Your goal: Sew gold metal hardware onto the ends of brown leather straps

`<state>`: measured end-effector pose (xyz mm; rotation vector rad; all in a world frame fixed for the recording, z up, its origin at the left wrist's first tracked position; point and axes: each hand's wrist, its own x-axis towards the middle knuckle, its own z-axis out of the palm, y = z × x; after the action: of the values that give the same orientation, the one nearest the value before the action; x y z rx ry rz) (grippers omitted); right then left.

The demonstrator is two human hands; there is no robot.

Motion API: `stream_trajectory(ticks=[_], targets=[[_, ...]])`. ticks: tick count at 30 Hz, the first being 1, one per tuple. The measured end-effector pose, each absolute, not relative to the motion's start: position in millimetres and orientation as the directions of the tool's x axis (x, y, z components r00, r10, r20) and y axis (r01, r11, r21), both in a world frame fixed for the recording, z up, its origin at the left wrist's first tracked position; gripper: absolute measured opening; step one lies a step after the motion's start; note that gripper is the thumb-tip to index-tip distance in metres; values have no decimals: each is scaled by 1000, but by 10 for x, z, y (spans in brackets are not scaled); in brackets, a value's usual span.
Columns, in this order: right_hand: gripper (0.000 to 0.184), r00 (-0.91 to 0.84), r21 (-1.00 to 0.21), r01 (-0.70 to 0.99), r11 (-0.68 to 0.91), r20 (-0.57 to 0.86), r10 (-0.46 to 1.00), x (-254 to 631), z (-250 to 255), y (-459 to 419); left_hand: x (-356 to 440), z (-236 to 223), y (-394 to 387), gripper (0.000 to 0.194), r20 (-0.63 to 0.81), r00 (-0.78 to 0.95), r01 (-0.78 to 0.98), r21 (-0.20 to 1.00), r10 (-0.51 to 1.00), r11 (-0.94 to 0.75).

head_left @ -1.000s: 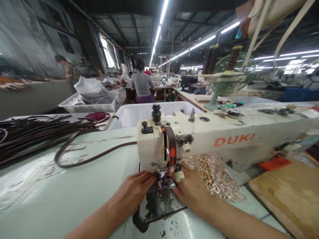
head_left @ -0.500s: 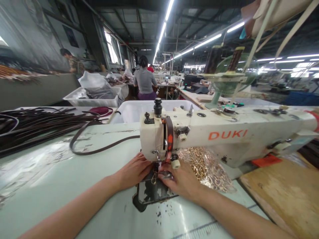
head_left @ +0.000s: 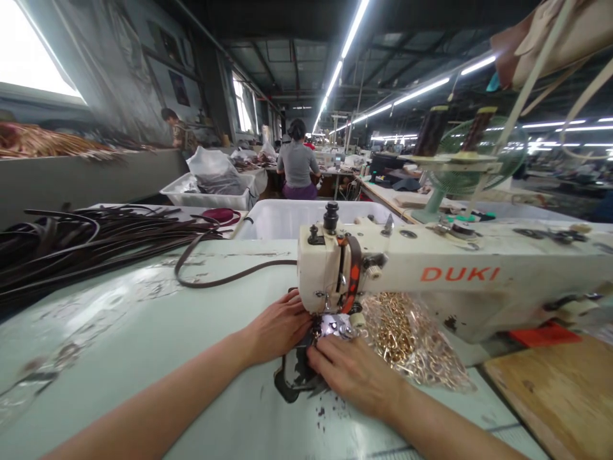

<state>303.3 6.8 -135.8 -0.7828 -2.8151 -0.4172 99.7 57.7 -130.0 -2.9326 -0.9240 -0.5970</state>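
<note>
I see the sewing machine [head_left: 431,275] in cream white, with orange letters on its side. Left of it lies a dark brown strap [head_left: 225,279], and further left a heap of dark brown straps [head_left: 86,239]. Under its arm, a clear bag of gold rings [head_left: 412,338].

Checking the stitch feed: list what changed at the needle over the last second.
The camera swung left. The right hand slid nearer, its fingers now in front of the needle; the left hand stayed beside the presser foot. The brown strap, bag of gold rings and sewing machine kept their places.
</note>
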Motion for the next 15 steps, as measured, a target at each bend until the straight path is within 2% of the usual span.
stream_trajectory(ticks=[3, 7, 12, 15], targets=[[11, -828, 230, 556, 799, 241, 507, 2986, -1374, 40, 995, -1303, 569, 21, 365, 748, 562, 95, 554, -822], [21, -824, 253, 563, 787, 237, 514, 3011, -1364, 56, 988, -1297, 550, 20, 379, 737, 573, 90, 560, -815], [7, -774, 69, 623, 779, 198, 602, 3086, -1293, 108, 979, -1285, 531, 19, 394, 742, 561, 79, 543, -824], [21, -795, 175, 606, 776, 149, 588, 3059, -1254, 88, 975, -1280, 522, 19, 403, 741, 558, 74, 537, -827]])
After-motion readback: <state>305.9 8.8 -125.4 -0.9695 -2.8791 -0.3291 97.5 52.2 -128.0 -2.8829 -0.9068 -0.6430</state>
